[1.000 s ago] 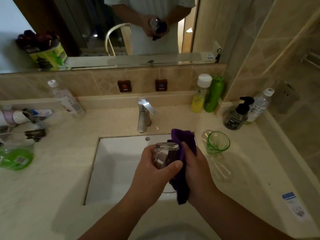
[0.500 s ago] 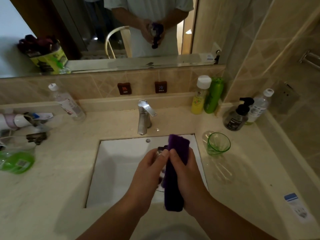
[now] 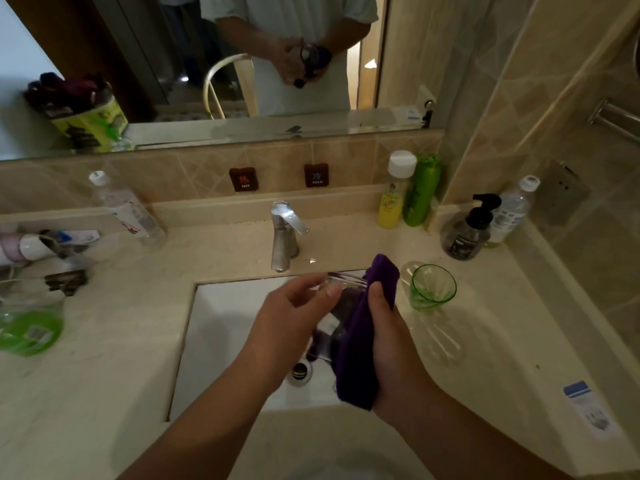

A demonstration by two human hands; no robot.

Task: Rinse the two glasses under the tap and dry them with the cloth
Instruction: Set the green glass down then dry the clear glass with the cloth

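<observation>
The glass (image 3: 341, 306) is held over the sink (image 3: 221, 327), gripped by the left hand (image 3: 287, 327); the cloth (image 3: 363, 334) is pinched against it by the right hand (image 3: 391, 341). The green glass (image 3: 432, 287) is kept just beside the sink's right edge. Since a moment ago the glass has been uncovered.

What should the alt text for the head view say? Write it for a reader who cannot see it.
Over a white sink, a person's left hand holds a clear glass tumbler while the right hand wraps a purple cloth against it. A green glass cup stands on the beige counter to the right; the chrome tap shows no water running.
</observation>
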